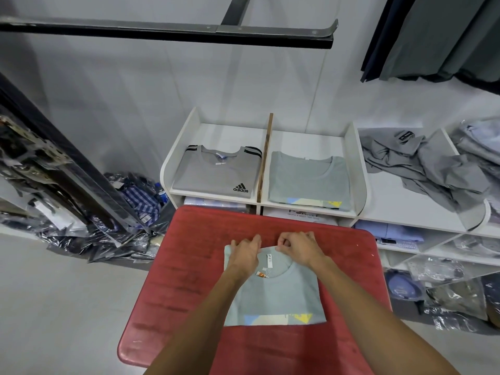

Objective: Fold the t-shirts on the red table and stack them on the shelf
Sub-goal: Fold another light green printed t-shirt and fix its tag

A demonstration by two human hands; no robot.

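A folded pale grey-green t-shirt (278,296) lies flat on the red table (189,266), collar away from me, with a coloured print along its near edge. My left hand (244,253) rests on the shirt's far left corner, fingers fairly straight. My right hand (297,246) pinches the far edge by the collar with curled fingers. On the white shelf (354,163) behind the table lie two folded shirts: a grey adidas t-shirt (216,171) in the left compartment and a matching grey-green t-shirt (308,180) in the right one.
A heap of crumpled grey clothes (422,163) lies on the shelf top at the right. Plastic-wrapped garments (108,234) pile on the floor at the left. A black rail (167,33) crosses overhead. Dark clothes (433,36) hang at the top right.
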